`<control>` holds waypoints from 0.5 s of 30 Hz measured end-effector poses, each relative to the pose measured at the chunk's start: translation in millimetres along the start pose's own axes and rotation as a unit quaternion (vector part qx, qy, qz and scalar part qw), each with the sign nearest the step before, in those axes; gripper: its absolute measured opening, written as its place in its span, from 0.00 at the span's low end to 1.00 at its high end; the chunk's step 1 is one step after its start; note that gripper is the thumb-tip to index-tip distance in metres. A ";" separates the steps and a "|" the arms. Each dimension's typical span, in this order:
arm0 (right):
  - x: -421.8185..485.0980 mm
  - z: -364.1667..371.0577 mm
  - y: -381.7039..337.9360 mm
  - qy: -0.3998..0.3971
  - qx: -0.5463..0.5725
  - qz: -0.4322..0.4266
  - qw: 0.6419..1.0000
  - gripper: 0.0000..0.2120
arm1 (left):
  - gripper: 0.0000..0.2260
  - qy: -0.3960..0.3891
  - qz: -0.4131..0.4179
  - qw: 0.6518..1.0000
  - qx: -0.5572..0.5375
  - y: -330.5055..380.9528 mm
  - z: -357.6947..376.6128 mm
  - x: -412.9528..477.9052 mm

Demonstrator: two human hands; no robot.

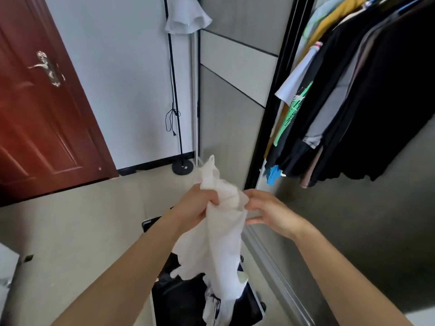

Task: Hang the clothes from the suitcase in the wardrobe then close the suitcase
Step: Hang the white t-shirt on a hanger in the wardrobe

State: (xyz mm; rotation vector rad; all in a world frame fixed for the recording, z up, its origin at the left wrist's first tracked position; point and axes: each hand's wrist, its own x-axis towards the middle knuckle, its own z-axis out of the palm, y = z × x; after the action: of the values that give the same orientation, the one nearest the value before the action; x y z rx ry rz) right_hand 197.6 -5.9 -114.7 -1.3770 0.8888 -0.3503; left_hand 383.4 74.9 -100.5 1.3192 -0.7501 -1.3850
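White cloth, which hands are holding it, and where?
The left hand grips the cloth bunched near its top; the right hand touches the edge beside it.

A home bedroom; open wardrobe (277, 95) full of hung clothes (367, 95); wooden door (35, 125); floor lamp (175, 90).

Left hand (197, 204) clenches the white garment (223, 243); right hand (270, 208) touches it, fingers extended.

The garment (221, 231) you hold is plain white. The suitcase (183, 300) below shows black inside. Your hung clothes (381, 102) are mostly black, with 1 mustard-yellow top (329, 22), 1 white tee (297, 77) and a green print (294, 109). The door (40, 118) is reddish-brown.
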 end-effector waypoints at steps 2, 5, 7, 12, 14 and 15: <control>2.0 -9.5 -9.2 -0.016 0.056 -0.015 0.998 0.17 | 0.14 0.019 0.015 1.000 0.010 5.5 17.5 5.9; 9.3 -33.1 -16.7 0.006 0.025 0.001 1.000 0.08 | 0.21 0.044 0.020 0.999 -0.010 9.2 38.6 17.0; 14.3 -56.2 -16.3 0.022 -0.007 0.022 1.000 0.08 | 0.21 0.065 0.021 0.997 -0.033 10.0 58.0 25.7; 20.3 -97.9 -25.5 0.093 -0.004 0.012 0.996 0.06 | 0.18 0.102 0.047 0.989 -0.094 3.5 82.2 46.1; 19.8 -115.8 -38.3 0.129 0.109 0.010 0.986 0.07 | 0.11 0.157 0.058 0.970 -0.177 -0.3 93.7 54.2; 19.3 -121.5 -46.5 0.139 0.167 0.005 0.976 0.08 | 0.09 0.182 0.051 0.957 -0.222 -2.8 97.7 58.5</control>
State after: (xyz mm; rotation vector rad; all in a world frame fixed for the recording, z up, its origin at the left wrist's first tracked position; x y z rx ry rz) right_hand 135.6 -113.1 -70.6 -1.0272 1.0131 -0.6668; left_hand 297.2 0.3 -101.7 1.1119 -0.2333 -1.1019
